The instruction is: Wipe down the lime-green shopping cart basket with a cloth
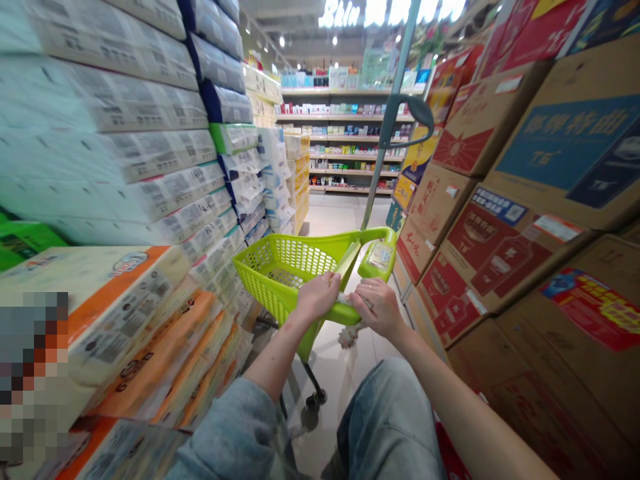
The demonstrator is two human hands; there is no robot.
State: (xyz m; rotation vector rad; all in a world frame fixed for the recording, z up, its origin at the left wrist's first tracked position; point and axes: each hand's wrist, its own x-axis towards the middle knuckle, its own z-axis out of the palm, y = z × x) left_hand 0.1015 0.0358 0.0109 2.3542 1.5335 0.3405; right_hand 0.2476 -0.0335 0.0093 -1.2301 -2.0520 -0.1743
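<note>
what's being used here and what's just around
In use:
lime-green plastic shopping cart, left hand and right hand on it
pale crumpled piece below, material unclear

Just around:
stacked white-wrapped packs
brown printed cardboard boxes
long shelves of goods

Overexposed sign [393, 12] at my 1 o'clock, ceiling spotlights [282, 41] at 12, blurred, stretched packs [55, 140] at 10, pixelated patch [33, 380] at 8.

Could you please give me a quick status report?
Left hand and right hand at handle of green cart. Whitish item hanging below right hand. Packs stacked left, cartons right; grey pole ahead.
</note>
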